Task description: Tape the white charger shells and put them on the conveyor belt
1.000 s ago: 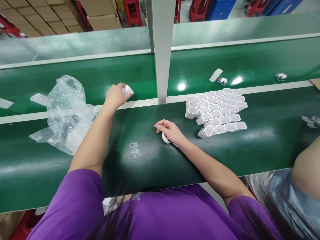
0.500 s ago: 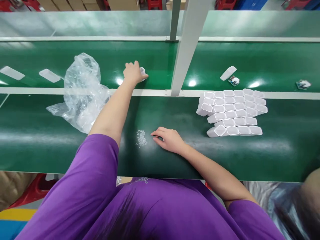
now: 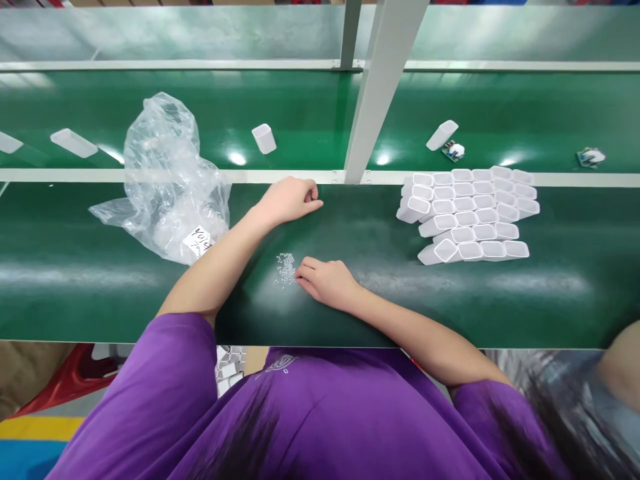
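My left hand [image 3: 293,200] is over the near bench with its fingers loosely curled and the thumb stretched to the right; no object shows in it. Beyond it, on the green belt, a white plastic housing [image 3: 265,139] sits by itself. My right hand [image 3: 327,283] rests on the bench, thumb and fingertips pinched together at the right edge of a small pile of tiny clear pieces [image 3: 285,268]. Whatever those fingertips hold is hidden or too small to make out.
A clear plastic bag [image 3: 160,147] with a handwritten label lies to the left. Stacked white housings [image 3: 465,213] fill part of the bench at right. A slanted grey post [image 3: 380,93] rises from the rail. More housings and small circuit boards [image 3: 453,151] lie on the belt.
My left hand has let go of the white housing on the belt and drawn back toward me. That housing and other belt items have shifted left. My right hand has closed its fingertips at the pile.
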